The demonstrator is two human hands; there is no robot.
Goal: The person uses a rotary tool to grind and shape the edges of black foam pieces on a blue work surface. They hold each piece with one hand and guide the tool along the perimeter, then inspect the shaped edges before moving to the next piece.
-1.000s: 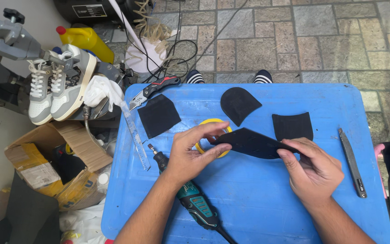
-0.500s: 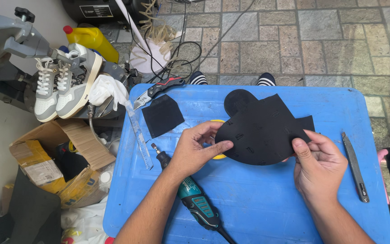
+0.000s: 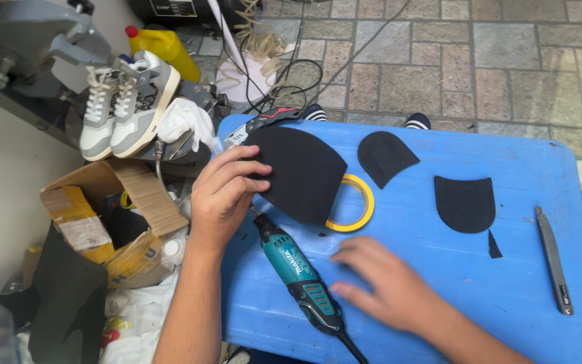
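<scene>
Left hand (image 3: 222, 195) is clamped on the large black rubber sheet (image 3: 304, 174), fingers on top at its left edge. The sheet lies on the blue table (image 3: 506, 296), overlapping the yellow tape roll (image 3: 357, 210). Its long axis runs roughly toward and away from the person, curved edge to the right. Right hand (image 3: 389, 286) is blurred, flat and open just above the table, holding nothing; it sits below the sheet and apart from it, so the left is nearer. The teal rotary tool (image 3: 298, 276) lies diagonally between the hands.

Count: three black cut pieces, i.e. the sheet, a small rounded heel piece (image 3: 385, 156), a D-shaped piece (image 3: 465, 203); plus one tiny black offcut (image 3: 493, 245), one grey knife (image 3: 552, 268), two sneakers (image 3: 124, 101).
</scene>
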